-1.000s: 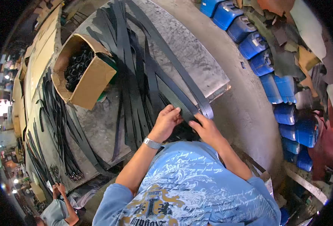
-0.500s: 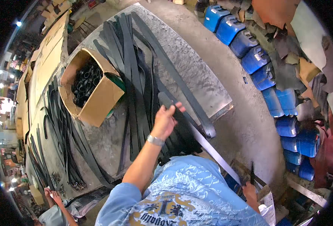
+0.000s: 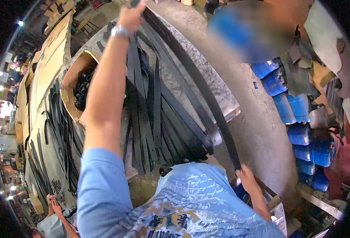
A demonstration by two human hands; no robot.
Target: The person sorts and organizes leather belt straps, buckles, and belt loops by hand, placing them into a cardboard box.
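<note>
A long black strap (image 3: 212, 99) is stretched in a slight curve across the right side of the work table (image 3: 222, 93). My left hand (image 3: 130, 18), with a metal watch at the wrist, is closed on its far end, beyond the table's far edge. Low on the right, my right hand (image 3: 247, 180) grips the near end, beside my body. Beneath and left of the held strap, many black straps (image 3: 143, 115) lie lengthwise on the table, their near ends fanned out in front of my shirt.
A cardboard box (image 3: 70, 77) of black rings stands on the table, partly hidden by my left arm. More thin straps (image 3: 58, 119) lie left of it. Blue jerrycans (image 3: 286, 109) and hides (image 3: 321, 35) line the right side. Another person's hands (image 3: 54, 204) show at lower left.
My left hand has swung from the table's middle to its far edge, carrying the strap's end. The strap now spans the table, dark face showing. My right hand has moved slightly up and left.
</note>
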